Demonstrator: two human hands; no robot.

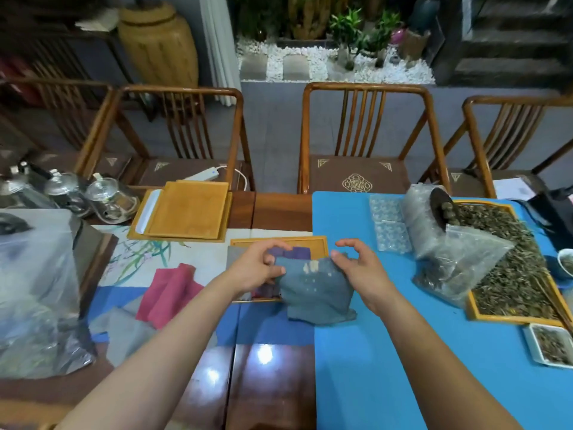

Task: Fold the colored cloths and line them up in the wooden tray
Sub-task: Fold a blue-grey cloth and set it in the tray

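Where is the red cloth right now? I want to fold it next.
In the head view the red cloth lies unfolded on the table left of the wooden tray, beside a grey cloth, just outside the left hand.

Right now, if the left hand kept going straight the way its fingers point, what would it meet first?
The left hand points right, along the top edge of the blue-grey cloth it pinches. First in line is probably the right hand at the cloth's other corner, though depth is unclear.
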